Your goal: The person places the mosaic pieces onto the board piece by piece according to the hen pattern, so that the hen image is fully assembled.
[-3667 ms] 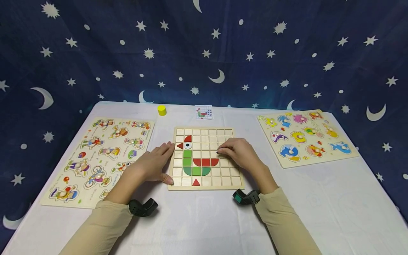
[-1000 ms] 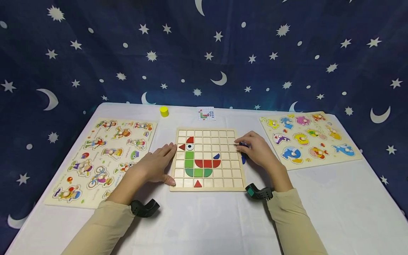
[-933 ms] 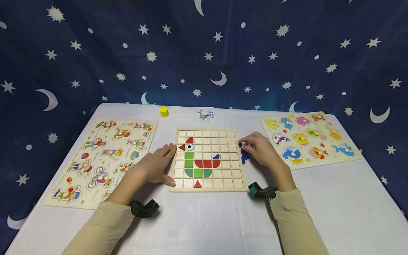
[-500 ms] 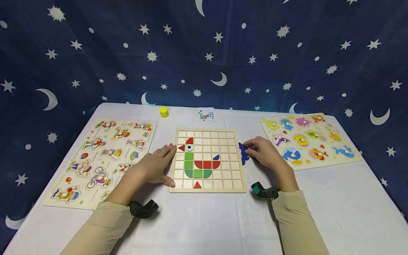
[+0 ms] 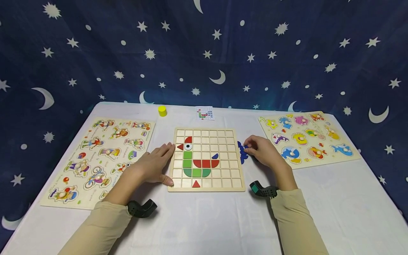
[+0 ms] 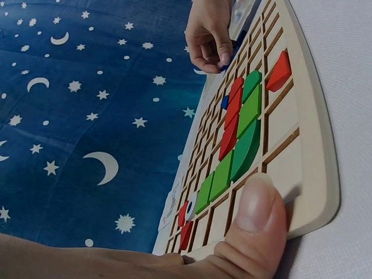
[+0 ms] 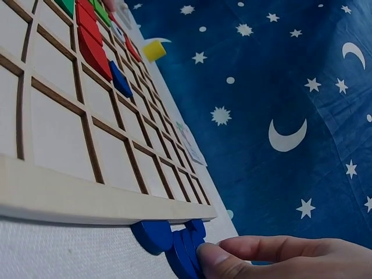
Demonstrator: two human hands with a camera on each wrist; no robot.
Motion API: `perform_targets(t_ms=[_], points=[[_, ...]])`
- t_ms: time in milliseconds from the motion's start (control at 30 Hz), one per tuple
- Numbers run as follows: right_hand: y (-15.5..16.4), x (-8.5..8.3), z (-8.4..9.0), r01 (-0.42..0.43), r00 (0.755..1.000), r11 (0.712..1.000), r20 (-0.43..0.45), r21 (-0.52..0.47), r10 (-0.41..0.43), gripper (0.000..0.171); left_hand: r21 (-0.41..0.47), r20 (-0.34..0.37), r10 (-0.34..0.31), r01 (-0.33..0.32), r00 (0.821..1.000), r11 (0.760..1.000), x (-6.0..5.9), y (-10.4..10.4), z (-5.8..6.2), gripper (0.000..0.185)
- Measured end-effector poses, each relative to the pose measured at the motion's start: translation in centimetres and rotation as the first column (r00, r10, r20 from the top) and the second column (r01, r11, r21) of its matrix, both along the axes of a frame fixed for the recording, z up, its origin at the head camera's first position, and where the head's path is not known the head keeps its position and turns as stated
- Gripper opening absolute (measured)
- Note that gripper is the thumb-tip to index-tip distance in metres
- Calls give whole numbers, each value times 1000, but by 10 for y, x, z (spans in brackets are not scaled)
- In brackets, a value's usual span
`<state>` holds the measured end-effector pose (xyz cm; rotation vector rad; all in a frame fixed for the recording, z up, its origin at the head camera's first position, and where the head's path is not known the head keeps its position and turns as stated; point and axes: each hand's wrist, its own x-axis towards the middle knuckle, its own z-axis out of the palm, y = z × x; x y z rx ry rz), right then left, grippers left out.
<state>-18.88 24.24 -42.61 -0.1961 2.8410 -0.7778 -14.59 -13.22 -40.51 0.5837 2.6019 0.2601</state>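
Note:
A wooden grid board [image 5: 226, 173] lies in the middle of the table with a bird figure of red and green tiles and one blue quarter-round tile [image 5: 215, 156]. My left hand [image 5: 159, 161] lies flat against the board's left edge, and its thumb [image 6: 256, 209] presses the near corner. My right hand [image 5: 251, 147] is just off the board's right edge. Its curled fingertips [image 7: 212, 256] pinch one piece of a small pile of blue pieces [image 7: 168, 241] on the white cloth.
A peg puzzle with figures [image 5: 102, 156] lies at the left and an animal peg puzzle [image 5: 306, 136] at the right. A yellow cylinder [image 5: 162, 111] and a small pattern card [image 5: 204, 113] sit behind the board. A starry blue curtain closes the back.
My right hand has left the board and moved right to the blue pile. A blue quarter-round tile now lies on the board. The left hand has not moved.

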Motion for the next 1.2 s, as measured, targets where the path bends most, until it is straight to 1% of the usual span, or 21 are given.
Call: perform_targets(t_ms=[167, 267, 433, 600, 733, 833, 900, 1067, 1200], points=[[3, 0, 0, 24, 1000, 1000, 8, -12, -24, 19, -1, -4, -6, 6, 1000, 1000, 0, 0, 0, 122], [4, -1, 0, 36, 999, 999, 1, -22, -36, 18, -6, -7, -11, 11, 1000, 1000, 0, 0, 0, 122], [1, -1, 1, 47, 996, 998, -69, -39, -49, 14, -11, -5, -15, 15, 1000, 1000, -1, 0, 0, 121], [-15, 1, 4, 57, 986, 994, -150, -89, -70, 13, -11, -6, -13, 13, 1000, 1000, -1, 0, 0, 122], [-32, 3, 3, 21, 982, 994, -187, -110, -41, 12, -9, -5, -10, 10, 1000, 1000, -1, 0, 1, 122], [-42, 5, 0, -11, 979, 994, -202, -112, -12, 10, -8, -4, -12, 12, 1000, 1000, 0, 0, 2, 122], [-46, 5, -2, -17, 978, 994, -208, -110, -6, 9, -7, -5, -15, 15, 1000, 1000, 0, 0, 2, 122], [-52, 6, -6, 1, 974, 994, -224, -107, -25, 10, -5, -9, -20, 20, 1000, 1000, -1, 0, 2, 121], [-57, 8, -5, 18, 971, 995, -235, -99, -41, 11, 2, -12, -19, 19, 1000, 1000, -1, 0, 3, 121]])
